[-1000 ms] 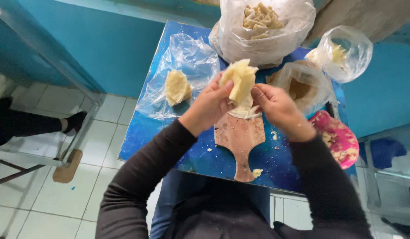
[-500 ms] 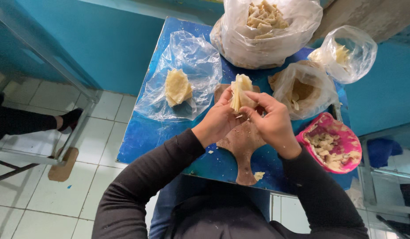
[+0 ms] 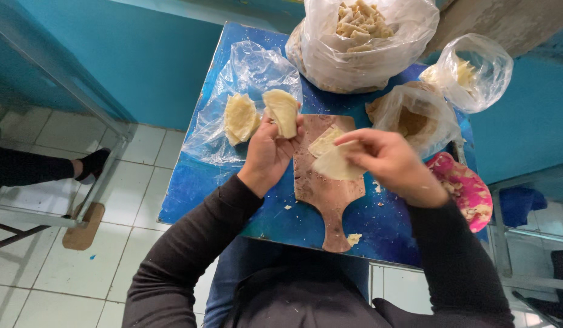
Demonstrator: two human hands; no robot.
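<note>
Head view: a seated person in black sleeves is seen from above, working at a small blue table (image 3: 190,194).
Left hand: left hand (image 3: 268,152) is closed around a folded pale dough pocket (image 3: 282,111), held above the table's left half, next to the clear plastic sheet (image 3: 245,73).
Right hand: right hand (image 3: 388,163) is pinched on a thin round dough wrapper (image 3: 335,164), lifted just over the brown wooden paddle board (image 3: 326,182); a second wrapper (image 3: 324,141) lies on the board beneath.
Finished piece: one folded pale dumpling (image 3: 241,117) rests on the plastic sheet.
Supplies: a large clear bag of pale dough pieces (image 3: 360,36), a smaller clear bag (image 3: 473,70), an opened bag of brownish filling (image 3: 415,118) and a pink bowl (image 3: 467,188) stand along the far and right edges.
Risk, seam: the held pocket may be squeezed open if gripped too hard.
Risk, wrapper: the thin disc, pinched at one edge, could tear or fold onto itself.
Risk, sticking: wrappers may fuse where they are laid overlapping.
Risk, edge: the pink bowl overhangs the right table edge and could be knocked off by the right sleeve.
Risk, crumbs: loose crumbs (image 3: 353,239) near the handle could be pressed into fresh dough.
</note>
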